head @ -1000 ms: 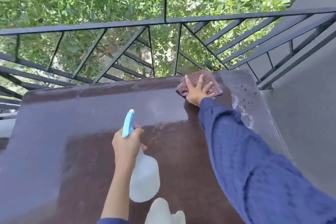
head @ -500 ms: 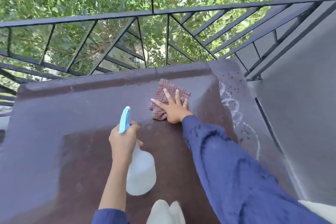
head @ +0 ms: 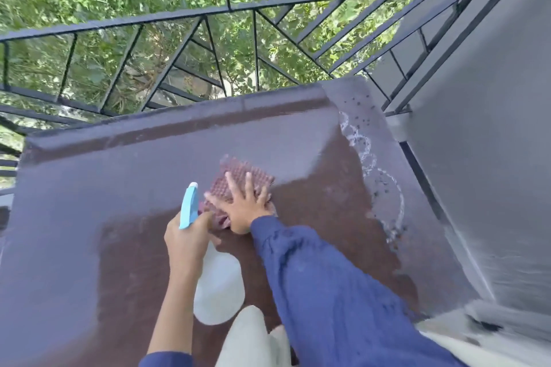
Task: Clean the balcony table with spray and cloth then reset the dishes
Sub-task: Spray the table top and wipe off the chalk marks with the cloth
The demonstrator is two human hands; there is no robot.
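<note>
The brown balcony table (head: 89, 217) fills the lower view, its surface wet and glossy. My right hand (head: 243, 205) lies flat with spread fingers on a reddish checked cloth (head: 241, 177), pressing it onto the middle of the tabletop. Just to its left my left hand (head: 186, 243) grips the neck of a white spray bottle (head: 219, 292) with a light blue trigger head (head: 188, 205), held upright above the table's near part. No dishes are in view.
A black metal railing (head: 226, 10) runs along the far edge of the table, greenery behind it. A grey wall (head: 492, 128) rises at the right. Streaks of foamy liquid (head: 384, 182) and dark specks lie along the table's right side.
My right hand has dragged the cloth from the far right corner towards me and left, to the table's middle beside the bottle. The left hand has kept hold of the spray bottle.
</note>
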